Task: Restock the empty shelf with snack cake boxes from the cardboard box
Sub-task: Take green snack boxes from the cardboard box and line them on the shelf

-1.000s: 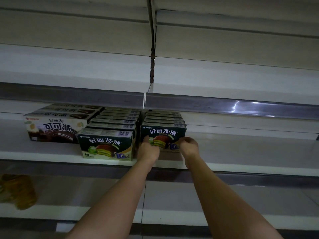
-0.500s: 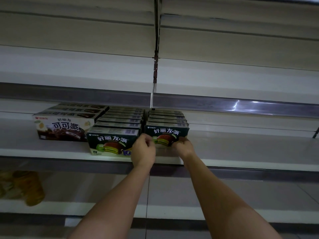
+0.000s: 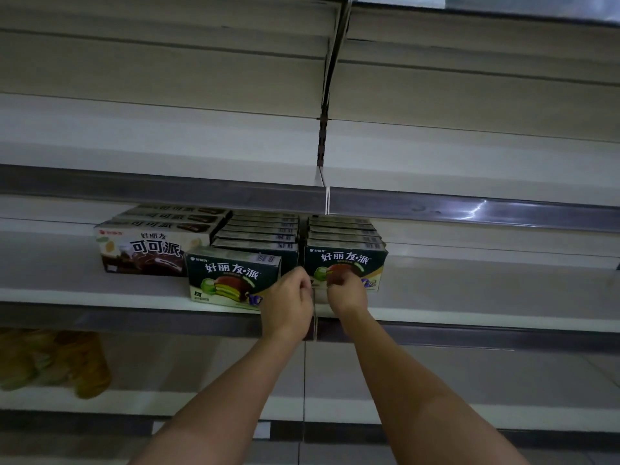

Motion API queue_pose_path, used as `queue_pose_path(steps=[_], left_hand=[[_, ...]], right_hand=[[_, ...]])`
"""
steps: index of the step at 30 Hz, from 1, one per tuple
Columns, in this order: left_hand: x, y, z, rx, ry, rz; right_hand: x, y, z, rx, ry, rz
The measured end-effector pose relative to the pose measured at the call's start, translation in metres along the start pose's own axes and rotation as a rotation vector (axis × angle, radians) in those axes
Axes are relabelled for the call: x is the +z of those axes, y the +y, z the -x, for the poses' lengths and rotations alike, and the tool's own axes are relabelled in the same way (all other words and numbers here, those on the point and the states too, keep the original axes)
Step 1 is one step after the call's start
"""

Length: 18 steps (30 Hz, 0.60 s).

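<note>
Both hands at the shelf (image 3: 100,297) front. Left hand (image 3: 287,302) and right hand (image 3: 347,292), fingers curled, rest against the front green snack cake box (image 3: 345,263) of the right row; whether they grip it cannot be told.

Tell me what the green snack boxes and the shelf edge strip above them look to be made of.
Green snack boxes: printed paperboard by the look, semi-gloss, with crisp folded edges and barcodes on their tops. Shelf edge strip: probably metal or glossy plastic, grey, with a bright streak of reflected light. Both hands, left hand and right hand, are at the boxes' fronts.
</note>
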State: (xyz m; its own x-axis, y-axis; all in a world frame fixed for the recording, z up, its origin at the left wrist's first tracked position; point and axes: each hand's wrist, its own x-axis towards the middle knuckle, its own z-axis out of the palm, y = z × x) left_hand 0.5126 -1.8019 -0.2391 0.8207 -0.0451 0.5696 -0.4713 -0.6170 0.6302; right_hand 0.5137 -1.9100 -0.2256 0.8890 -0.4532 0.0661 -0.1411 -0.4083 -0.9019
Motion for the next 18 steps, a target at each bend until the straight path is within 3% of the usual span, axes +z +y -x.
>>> queue_pose_path(steps=[2, 4, 7, 10, 12, 15, 18], left_hand=[[-0.009, -0.004, 0.0, -0.047, 0.196, 0.036], [-0.024, -0.011, -0.01, -0.22, 0.38, 0.088], [-0.053, -0.038, -0.03, -0.477, 0.512, 0.111], [-0.071, -0.087, -0.045, -0.771, 0.418, 0.227], [-0.074, -0.115, -0.049, -0.849, 0.272, 0.345], [-0.072, -0.119, -0.046, -0.717, 0.099, 0.437], [-0.065, -0.098, -0.036, -0.594, 0.125, 0.344]], right_hand=[[0.008, -0.004, 0.003, -0.022, -0.095, 0.073], [0.022, -0.009, 0.009, -0.045, -0.222, 0.076], [0.047, -0.018, 0.02, -0.096, -0.323, 0.069], [0.062, -0.023, 0.024, -0.125, -0.278, 0.059], [0.07, -0.023, 0.024, -0.125, -0.231, 0.055], [0.073, -0.023, 0.023, -0.105, -0.165, 0.008], [0.064, -0.019, 0.02, -0.077, -0.056, -0.004]])
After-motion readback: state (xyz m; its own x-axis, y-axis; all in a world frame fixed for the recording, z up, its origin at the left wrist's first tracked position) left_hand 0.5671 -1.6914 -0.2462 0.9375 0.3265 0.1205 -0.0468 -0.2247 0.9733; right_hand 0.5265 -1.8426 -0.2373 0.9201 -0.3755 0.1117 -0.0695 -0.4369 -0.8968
